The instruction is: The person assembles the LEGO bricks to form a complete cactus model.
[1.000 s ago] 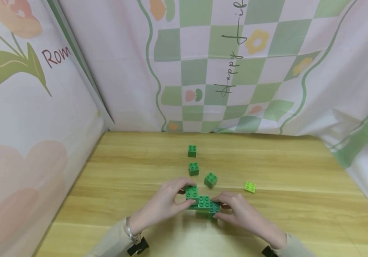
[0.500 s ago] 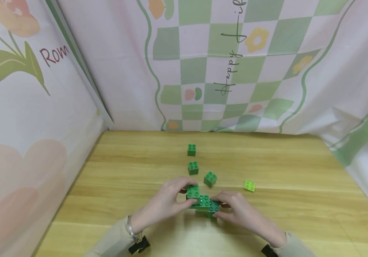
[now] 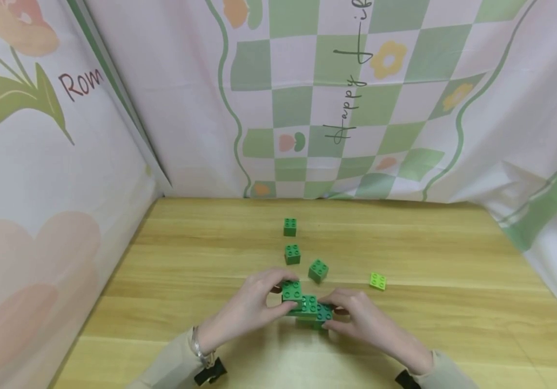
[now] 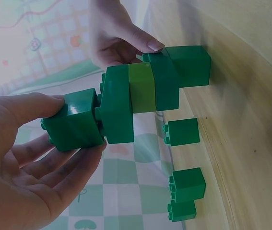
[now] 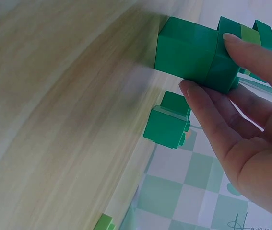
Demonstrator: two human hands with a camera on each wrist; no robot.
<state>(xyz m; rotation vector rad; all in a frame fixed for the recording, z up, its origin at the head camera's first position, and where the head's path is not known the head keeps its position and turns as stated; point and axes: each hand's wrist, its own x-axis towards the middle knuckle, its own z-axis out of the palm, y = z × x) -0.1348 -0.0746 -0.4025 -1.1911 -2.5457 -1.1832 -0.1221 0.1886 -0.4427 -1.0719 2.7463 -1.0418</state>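
On table's (image 3: 161,302) near side, stack (image 3: 309,306) stands; your left hand (image 3: 261,302) pinches tilted top block (image 4: 73,122), right hand (image 3: 356,313) grips lower brick (image 5: 223,67). Probably best squaring it up, then pressing straight down.

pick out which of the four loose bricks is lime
The flat, four-stud lime toy brick, rightmost in the head view; the other three loose bricks are darker green and taller.

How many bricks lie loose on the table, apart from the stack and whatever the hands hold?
4. Three green: a far brick, a middle brick nearer, and an angled brick right of it. One lime brick lies further right. Any behind the stack would be hidden.
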